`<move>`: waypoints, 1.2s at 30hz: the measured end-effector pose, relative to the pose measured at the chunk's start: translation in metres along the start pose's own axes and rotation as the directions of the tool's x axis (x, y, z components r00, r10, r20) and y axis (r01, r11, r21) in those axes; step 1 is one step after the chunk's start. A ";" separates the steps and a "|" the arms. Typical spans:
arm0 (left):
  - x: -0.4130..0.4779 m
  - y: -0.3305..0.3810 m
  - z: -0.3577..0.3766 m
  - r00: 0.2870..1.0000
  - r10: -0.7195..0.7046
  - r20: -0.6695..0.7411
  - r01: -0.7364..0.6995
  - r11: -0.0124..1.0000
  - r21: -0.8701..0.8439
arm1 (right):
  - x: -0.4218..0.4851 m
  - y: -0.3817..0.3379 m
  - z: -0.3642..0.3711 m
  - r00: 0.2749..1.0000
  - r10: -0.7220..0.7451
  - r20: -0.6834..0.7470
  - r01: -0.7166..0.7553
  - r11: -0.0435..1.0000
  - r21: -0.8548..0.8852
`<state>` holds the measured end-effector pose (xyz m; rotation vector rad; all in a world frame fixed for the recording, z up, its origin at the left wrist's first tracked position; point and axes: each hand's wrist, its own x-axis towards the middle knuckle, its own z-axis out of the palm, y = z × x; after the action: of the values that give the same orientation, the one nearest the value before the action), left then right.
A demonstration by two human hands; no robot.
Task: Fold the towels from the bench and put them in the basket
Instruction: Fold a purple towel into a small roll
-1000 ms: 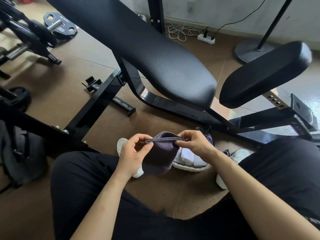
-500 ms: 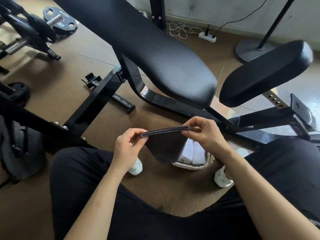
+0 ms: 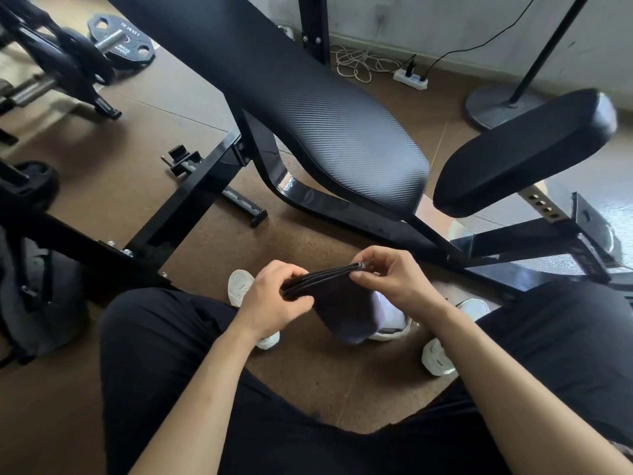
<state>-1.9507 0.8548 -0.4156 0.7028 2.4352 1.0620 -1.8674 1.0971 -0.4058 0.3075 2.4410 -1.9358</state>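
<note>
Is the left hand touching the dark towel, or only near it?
Touching. The head view shows the left hand pinching one end of the folded top edge of the towel between thumb and fingers.

A white power strip (image 3: 410, 79) lies by the wall. Just left of it is a tangle of pale cable (image 3: 356, 63), and just right of it a round stand base (image 3: 493, 106). Far left sits a black weight plate (image 3: 120, 41). Well nearer me, my white shoes (image 3: 239, 286) rest on the brown floor (image 3: 113, 186).
</note>
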 end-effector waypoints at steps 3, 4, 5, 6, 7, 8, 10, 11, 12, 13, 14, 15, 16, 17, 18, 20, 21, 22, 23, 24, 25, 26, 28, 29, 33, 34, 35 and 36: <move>0.004 0.017 0.014 0.987 0.159 0.029 -0.161 0.978 0.130 | -0.004 -0.002 0.007 0.999 -0.026 0.044 0.027 0.999 -0.032; 0.006 0.023 0.019 0.981 0.191 0.021 -0.192 0.970 0.152 | -0.006 -0.002 0.008 0.998 -0.028 0.055 0.030 0.999 -0.044; 0.007 0.027 0.023 0.977 0.215 0.010 -0.213 0.962 0.170 | -0.007 0.000 0.008 0.998 -0.028 0.062 0.031 0.998 -0.053; 0.009 0.028 0.027 0.973 0.233 0.004 -0.230 0.958 0.174 | -0.008 0.001 0.008 0.998 -0.025 0.060 0.028 0.998 -0.054; 0.010 0.029 0.029 0.970 0.243 0.008 -0.241 0.956 0.170 | -0.009 0.001 0.006 0.999 -0.021 0.050 0.023 0.998 -0.050; 0.011 0.028 0.030 0.967 0.253 0.014 -0.252 0.955 0.156 | -0.009 0.001 0.005 0.999 -0.019 0.040 0.021 0.999 -0.043; 0.014 0.025 0.031 0.962 0.273 0.001 -0.271 0.955 0.124 | -0.009 0.005 0.001 0.999 0.004 0.051 -0.003 1.000 -0.010; 0.015 0.025 0.030 0.959 0.283 -0.014 -0.280 0.954 0.111 | -0.009 0.009 -0.001 0.997 0.026 0.075 -0.026 1.000 0.000; 0.016 0.024 0.030 0.956 0.292 -0.029 -0.288 0.953 0.094 | -0.008 0.013 -0.003 0.993 0.052 0.107 -0.051 0.999 -0.010; 0.017 0.024 0.029 0.955 0.293 -0.040 -0.290 0.955 0.070 | -0.007 0.018 -0.004 0.987 0.074 0.141 -0.070 0.997 -0.035; 0.018 0.024 0.027 0.957 0.286 -0.048 -0.284 0.958 0.037 | -0.006 0.023 -0.003 0.981 0.097 0.168 -0.083 0.993 -0.087; 0.018 0.025 0.024 0.961 0.272 -0.057 -0.272 0.962 -0.002 | -0.005 0.028 -0.001 0.975 0.111 0.192 -0.083 0.986 -0.147; 0.018 0.026 0.021 0.963 0.259 -0.070 -0.262 0.964 -0.043 | -0.004 0.035 0.001 0.971 0.119 0.209 -0.079 0.979 -0.190; 0.018 0.027 0.018 0.965 0.245 -0.089 -0.252 0.964 -0.080 | -0.004 0.041 0.004 0.967 0.128 0.219 -0.082 0.975 -0.207; 0.018 0.027 0.015 0.966 0.230 -0.116 -0.243 0.963 -0.114 | -0.004 0.045 0.006 0.964 0.142 0.226 -0.093 0.972 -0.216; 0.018 0.027 0.006 0.964 0.197 -0.180 -0.225 0.963 -0.147 | -0.004 0.052 0.009 0.960 0.162 0.229 -0.093 0.954 -0.284; 0.018 0.026 0.001 0.961 0.182 -0.206 -0.215 0.966 -0.147 | -0.003 0.056 0.010 0.959 0.175 0.224 -0.094 0.938 -0.333; 0.018 0.023 -0.004 0.959 0.167 -0.228 -0.204 0.968 -0.146 | -0.003 0.059 0.011 0.956 0.190 0.223 -0.098 0.925 -0.368; 0.019 0.021 -0.010 0.956 0.151 -0.250 -0.190 0.971 -0.142 | -0.002 0.063 0.011 0.952 0.210 0.221 -0.110 0.912 -0.396; 0.019 0.018 -0.015 0.953 0.135 -0.272 -0.177 0.975 -0.136 | -0.003 0.066 0.011 0.947 0.234 0.223 -0.125 0.902 -0.414; 0.019 0.015 -0.020 0.949 0.116 -0.292 -0.159 0.979 -0.126 | -0.003 0.070 0.011 0.938 0.260 0.228 -0.144 0.894 -0.424; 0.020 0.011 -0.024 0.946 0.093 -0.312 -0.136 0.983 -0.120 | -0.004 0.074 0.010 0.929 0.286 0.235 -0.162 0.885 -0.437; 0.020 0.004 -0.029 0.936 0.020 -0.352 -0.070 0.989 -0.128 | -0.005 0.082 0.007 0.908 0.339 0.245 -0.194 0.861 -0.471; 0.020 0.000 -0.031 0.930 -0.025 -0.366 -0.031 0.989 -0.144 | -0.005 0.086 0.005 0.899 0.366 0.241 -0.215 0.848 -0.485; 0.017 -0.013 -0.030 0.888 -0.177 -0.424 0.097 0.974 -0.202 | -0.004 0.099 -0.006 0.887 0.427 0.176 -0.308 0.831 -0.463; 0.017 -0.016 -0.029 0.873 -0.218 -0.437 0.125 0.965 -0.233 | -0.004 0.102 -0.009 0.888 0.434 0.153 -0.326 0.828 -0.456; 0.017 -0.020 -0.029 0.857 -0.259 -0.446 0.148 0.952 -0.268 | -0.005 0.105 -0.013 0.887 0.444 0.125 -0.349 0.824 -0.446; 0.017 -0.024 -0.029 0.843 -0.292 -0.452 0.166 0.940 -0.298 | -0.004 0.107 -0.017 0.888 0.452 0.090 -0.376 0.823 -0.425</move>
<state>-1.9871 0.8342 -0.4179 0.0421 2.6290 1.5573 -1.8442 1.1358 -0.5039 0.5604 2.3182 -1.2033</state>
